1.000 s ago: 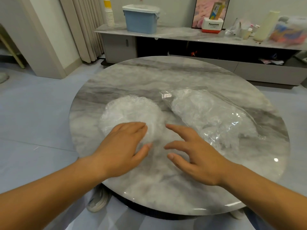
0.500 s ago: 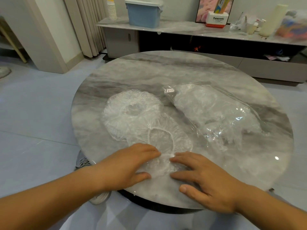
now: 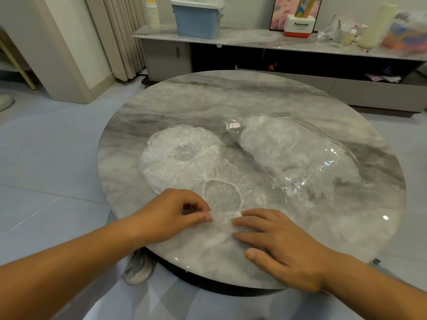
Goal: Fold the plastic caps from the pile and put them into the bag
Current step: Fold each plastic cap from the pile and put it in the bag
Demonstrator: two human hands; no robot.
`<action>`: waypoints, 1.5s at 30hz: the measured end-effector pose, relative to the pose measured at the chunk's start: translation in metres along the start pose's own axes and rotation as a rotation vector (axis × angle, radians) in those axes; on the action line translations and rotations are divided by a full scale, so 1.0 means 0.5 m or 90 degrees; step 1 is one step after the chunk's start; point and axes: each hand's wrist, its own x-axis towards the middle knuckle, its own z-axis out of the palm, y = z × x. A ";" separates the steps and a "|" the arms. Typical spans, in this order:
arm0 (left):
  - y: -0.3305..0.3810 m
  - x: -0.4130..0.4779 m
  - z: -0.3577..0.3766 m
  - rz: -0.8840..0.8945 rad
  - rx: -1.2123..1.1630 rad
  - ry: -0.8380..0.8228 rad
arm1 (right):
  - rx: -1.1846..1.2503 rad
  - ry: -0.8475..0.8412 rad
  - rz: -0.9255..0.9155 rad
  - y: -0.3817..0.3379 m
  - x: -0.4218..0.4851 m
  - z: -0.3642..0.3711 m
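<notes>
A single clear plastic cap (image 3: 227, 195) lies spread out near the table's front edge, its elastic ring facing up. My left hand (image 3: 172, 215) pinches the cap's near edge between thumb and fingers. My right hand (image 3: 275, 239) lies flat with straight fingers pressing on the cap's near rim. The pile of clear caps (image 3: 180, 155) sits just behind, at the left middle of the table. A clear plastic bag (image 3: 298, 153) stuffed with caps lies to the right of the pile.
The round marble table (image 3: 231, 98) has a front edge close under my hands. Behind it runs a low cabinet (image 3: 254, 38) carrying a blue box (image 3: 196, 18), a stack of paper cups (image 3: 153, 13) and other items. A shoe (image 3: 138, 269) lies on the floor under the table.
One cap has been drawn off the pile toward the table's front edge. My left hand went from flat on the plastic to pinching the cap's near edge. My right hand stays flat.
</notes>
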 end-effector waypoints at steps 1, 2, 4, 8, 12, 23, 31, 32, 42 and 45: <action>0.003 0.000 0.000 -0.020 -0.015 -0.005 | 0.015 0.022 0.002 0.000 0.001 -0.001; 0.006 0.001 0.000 -0.035 -0.029 -0.008 | 0.038 0.053 0.002 0.002 0.002 -0.001; 0.013 0.000 0.000 -0.058 -0.068 -0.008 | 0.092 0.121 0.006 0.002 0.003 -0.006; 0.024 0.001 0.005 -0.115 -0.187 -0.006 | 0.270 0.136 0.083 -0.010 0.008 -0.034; 0.018 0.013 0.006 -0.149 -0.162 0.056 | 0.301 0.126 0.127 -0.016 0.046 -0.049; -0.018 0.044 0.048 -0.083 0.181 0.213 | 0.130 0.061 0.208 0.009 0.129 -0.062; -0.015 0.052 0.046 -0.116 0.135 0.218 | 0.444 0.120 0.307 0.033 0.235 -0.097; -0.015 0.054 0.043 -0.123 0.123 0.219 | 0.472 0.121 0.307 0.032 0.238 -0.096; -0.009 0.053 0.041 -0.129 0.181 0.295 | 0.393 0.210 0.124 0.021 0.209 -0.090; 0.000 0.049 0.039 -0.094 0.216 0.318 | 0.359 0.194 0.077 0.002 0.180 -0.082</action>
